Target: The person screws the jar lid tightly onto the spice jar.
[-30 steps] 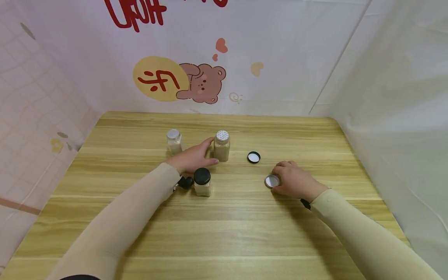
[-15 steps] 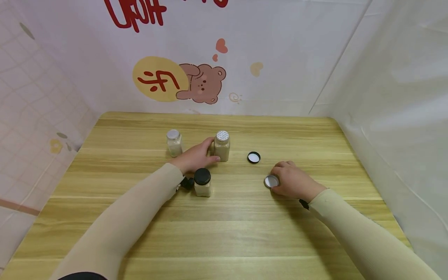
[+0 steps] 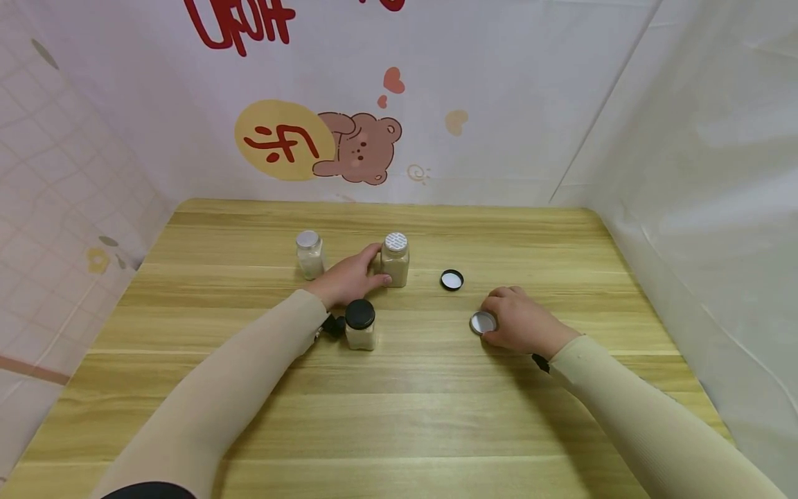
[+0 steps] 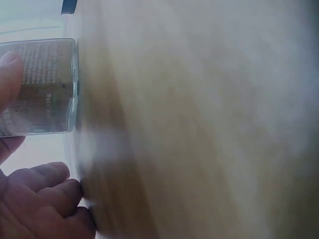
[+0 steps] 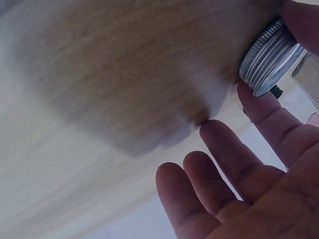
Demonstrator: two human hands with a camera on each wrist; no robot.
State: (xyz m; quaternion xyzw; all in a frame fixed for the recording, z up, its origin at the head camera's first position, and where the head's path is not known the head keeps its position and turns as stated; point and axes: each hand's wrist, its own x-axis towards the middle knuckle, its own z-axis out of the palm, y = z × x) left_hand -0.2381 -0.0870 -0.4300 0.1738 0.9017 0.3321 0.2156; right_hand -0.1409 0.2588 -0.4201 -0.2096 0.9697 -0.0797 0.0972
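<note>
My left hand [image 3: 351, 279] holds a square glass jar [image 3: 395, 267] between thumb and forefinger. This jar stands upright, contains brownish powder and has a white patterned top. Printed text shows through its glass [image 4: 50, 94] in the left wrist view, where the other fingers curl apart from it. Over at the right, my right hand [image 3: 524, 324] pinches a silver screw lid [image 3: 480, 323] at its rim, the lid lying hollow side up on the table. The right wrist view shows the lid's ridged edge [image 5: 266, 57] between thumb and forefinger, the other fingers spread beside it.
A black lid [image 3: 451, 280] lies upturned between the held jar and the right hand. A black-capped jar [image 3: 360, 326] stands close in front of the left hand, and a silver-topped jar [image 3: 309, 254] stands behind the left wrist. White printed sheeting [image 3: 499, 104] borders the wooden table [image 3: 424, 416].
My left thumb has moved slightly right, onto the near side of the jar. My right hand and the silver lid have shifted a little to the left.
</note>
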